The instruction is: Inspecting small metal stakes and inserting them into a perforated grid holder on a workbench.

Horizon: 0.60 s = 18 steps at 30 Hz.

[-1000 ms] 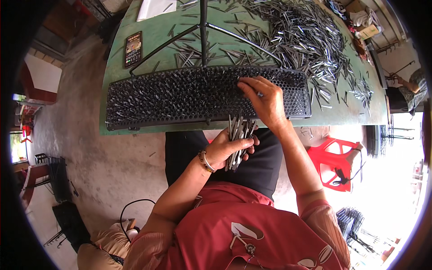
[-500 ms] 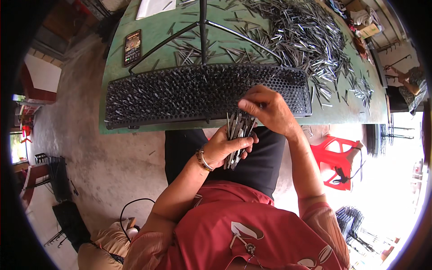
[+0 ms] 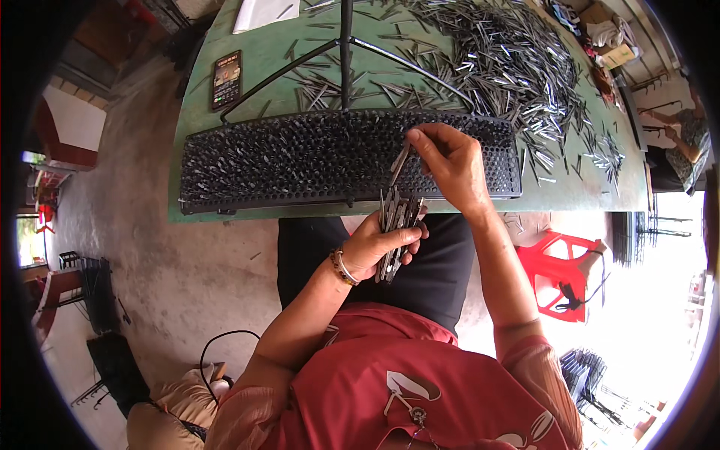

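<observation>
My left hand (image 3: 382, 244) is closed round a bundle of thin dark metal strips (image 3: 399, 225), held upright over my lap just below the table edge. Between the thumb and fingers of my right hand (image 3: 454, 165) is a single metal strip (image 3: 400, 163), slanting down in front of the rack. The black perforated rack (image 3: 496, 166) stretches along the table's near edge, its many round holes mostly filled with upright strips. Holes at its right end look bare. What the other fingers of my right hand do is partly hidden.
A large heap of loose strips (image 3: 517, 71) covers the right of the green table (image 3: 262, 60). A black stand (image 3: 346, 56) rises behind the rack. A phone (image 3: 226, 79) lies at left. A red stool (image 3: 559, 274) stands at right; another person (image 3: 686, 142) is beyond.
My right hand has lifted away from the bundle toward the rack, and a single strip now shows in its fingers. My left hand keeps its hold on the bundle.
</observation>
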Each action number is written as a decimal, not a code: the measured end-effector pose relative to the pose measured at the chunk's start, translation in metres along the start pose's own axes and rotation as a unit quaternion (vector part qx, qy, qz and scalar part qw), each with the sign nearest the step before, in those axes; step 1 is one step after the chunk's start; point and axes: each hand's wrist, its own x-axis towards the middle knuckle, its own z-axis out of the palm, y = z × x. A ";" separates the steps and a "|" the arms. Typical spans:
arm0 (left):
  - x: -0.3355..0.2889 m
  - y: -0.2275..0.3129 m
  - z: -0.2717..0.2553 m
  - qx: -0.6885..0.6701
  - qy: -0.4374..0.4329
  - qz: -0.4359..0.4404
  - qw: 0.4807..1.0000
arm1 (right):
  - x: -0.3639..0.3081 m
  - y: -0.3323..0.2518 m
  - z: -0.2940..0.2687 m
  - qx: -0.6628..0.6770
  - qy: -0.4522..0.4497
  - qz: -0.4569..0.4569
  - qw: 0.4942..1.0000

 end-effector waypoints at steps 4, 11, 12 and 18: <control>0.000 -0.001 -0.002 -0.008 0.002 0.001 1.000 | 0.005 0.005 0.008 -0.020 0.044 -0.031 0.998; 0.000 -0.002 -0.002 0.001 0.010 -0.002 1.000 | 0.006 0.019 0.015 -0.056 0.035 -0.131 0.989; 0.000 -0.002 -0.002 0.001 0.011 -0.005 1.000 | 0.007 0.024 0.015 -0.079 0.032 -0.189 0.978; -0.001 -0.002 -0.007 -0.025 0.016 -0.028 0.999 | -0.002 0.022 0.012 -0.092 0.037 -0.261 0.960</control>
